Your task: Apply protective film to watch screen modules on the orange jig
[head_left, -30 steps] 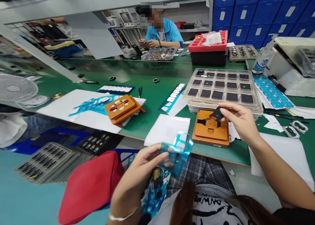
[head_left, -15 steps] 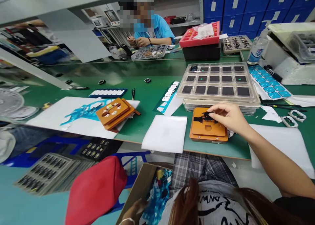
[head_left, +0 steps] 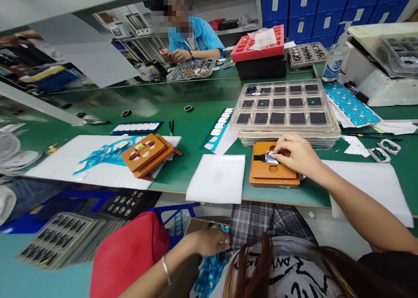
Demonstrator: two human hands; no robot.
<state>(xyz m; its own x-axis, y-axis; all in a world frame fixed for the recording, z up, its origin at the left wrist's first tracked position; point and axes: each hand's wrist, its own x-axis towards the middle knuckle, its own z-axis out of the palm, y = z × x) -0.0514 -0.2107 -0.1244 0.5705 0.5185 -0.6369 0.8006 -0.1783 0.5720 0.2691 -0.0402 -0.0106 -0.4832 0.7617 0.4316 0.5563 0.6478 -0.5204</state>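
My right hand pinches a small flat part with a shiny face over the orange fixture block. A black strip runs from the part's left side across the block's recess. My left hand, a bracelet at its wrist, is low over the cardboard box of crumpled blue film by my lap. Its fingers are curled together, and what they hold, if anything, is hidden. Left of the block lies a white foam sheet.
Behind the block stands a stack of clear trays with dark square pieces. Another orange fixture lies tilted on a white sheet at left. A red cover is beside my left arm. A person in blue works opposite.
My left hand has come up and right from low beside the box. The part in my right hand has tilted, its face turning from black to shiny.
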